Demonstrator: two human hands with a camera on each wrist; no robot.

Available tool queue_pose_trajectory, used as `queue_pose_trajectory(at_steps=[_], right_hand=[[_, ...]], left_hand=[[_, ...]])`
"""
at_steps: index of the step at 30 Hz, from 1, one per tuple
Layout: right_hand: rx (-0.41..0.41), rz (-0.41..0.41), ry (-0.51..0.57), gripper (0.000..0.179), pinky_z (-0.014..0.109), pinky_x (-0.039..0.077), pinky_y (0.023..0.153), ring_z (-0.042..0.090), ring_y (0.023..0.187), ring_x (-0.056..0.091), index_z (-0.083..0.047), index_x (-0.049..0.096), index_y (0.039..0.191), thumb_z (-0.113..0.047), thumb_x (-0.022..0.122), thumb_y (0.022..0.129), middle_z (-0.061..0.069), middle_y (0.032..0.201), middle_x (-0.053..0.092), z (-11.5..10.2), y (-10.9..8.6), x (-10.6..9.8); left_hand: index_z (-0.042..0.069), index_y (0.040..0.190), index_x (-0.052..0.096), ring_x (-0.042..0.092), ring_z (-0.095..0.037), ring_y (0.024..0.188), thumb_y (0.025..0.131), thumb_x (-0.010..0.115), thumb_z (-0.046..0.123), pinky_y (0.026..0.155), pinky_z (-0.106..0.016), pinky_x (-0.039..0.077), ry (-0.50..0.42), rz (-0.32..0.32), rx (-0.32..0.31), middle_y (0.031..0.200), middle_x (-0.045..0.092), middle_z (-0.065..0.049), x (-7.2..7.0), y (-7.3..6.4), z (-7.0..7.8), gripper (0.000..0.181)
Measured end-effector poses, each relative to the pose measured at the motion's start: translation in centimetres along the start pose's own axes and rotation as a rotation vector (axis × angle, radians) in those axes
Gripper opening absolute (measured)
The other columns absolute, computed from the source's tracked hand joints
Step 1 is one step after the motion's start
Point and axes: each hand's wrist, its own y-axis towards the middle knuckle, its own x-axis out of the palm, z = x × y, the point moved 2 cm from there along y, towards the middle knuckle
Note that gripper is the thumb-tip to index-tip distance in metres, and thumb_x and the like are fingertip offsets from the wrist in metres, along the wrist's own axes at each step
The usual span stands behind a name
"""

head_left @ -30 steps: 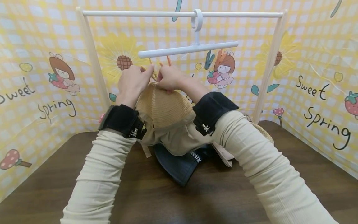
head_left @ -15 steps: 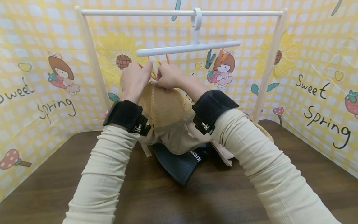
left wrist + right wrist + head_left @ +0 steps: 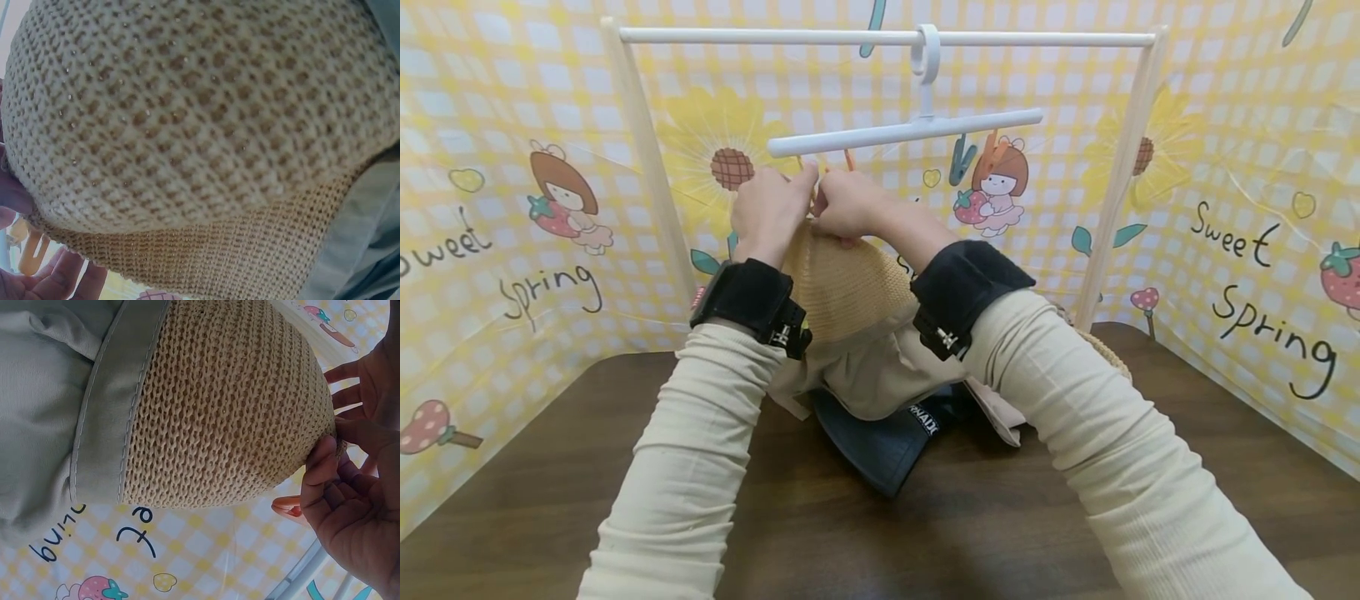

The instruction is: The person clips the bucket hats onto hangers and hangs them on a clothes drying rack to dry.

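A hat with a tan knitted crown (image 3: 853,279) and a beige cloth brim (image 3: 865,375) hangs below the left end of the white hanger (image 3: 906,132). My right hand (image 3: 853,204) pinches the top of the crown between thumb and fingers, clearest in the right wrist view. Beside it my left hand (image 3: 775,208) holds a yellowish clothespin under the hanger, largely hidden by the fingers; the thumb is up against it. An orange clothespin (image 3: 849,159) hangs just behind my right hand. Whether the clothespin touches the crown is hidden.
A wooden rack with a white rail (image 3: 775,37) carries the hanger. A teal clothespin (image 3: 961,160) and an orange one hang at its right. On the brown table (image 3: 820,533) lie a dark hat (image 3: 880,442) and other hats, partly hidden by my right arm.
My left hand has shifted slightly right, closer to my right hand, and its wrist has risen. The gap between the hands has narrowed. My right hand keeps its pinch on the crown.
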Motion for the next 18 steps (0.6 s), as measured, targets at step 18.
queue_pose_trajectory(at_steps=[18], right_hand=[[-0.012, 0.005, -0.026, 0.016, 0.019, 0.045, 0.060, 0.003, 0.045, 0.050, -0.003, 0.067, 0.093, -0.014, 0.055, 0.096, 0.001, 0.072, 0.060, -0.16, 0.11, -0.10]], left_hand=[[0.011, 0.068, 0.043, 0.044, -0.022, 0.061, 0.097, 0.032, 0.059, 0.056, -0.032, 0.032, 0.025, -0.008, -0.002, 0.063, 0.038, -0.003, 0.19, -0.22, -0.38, 0.057]])
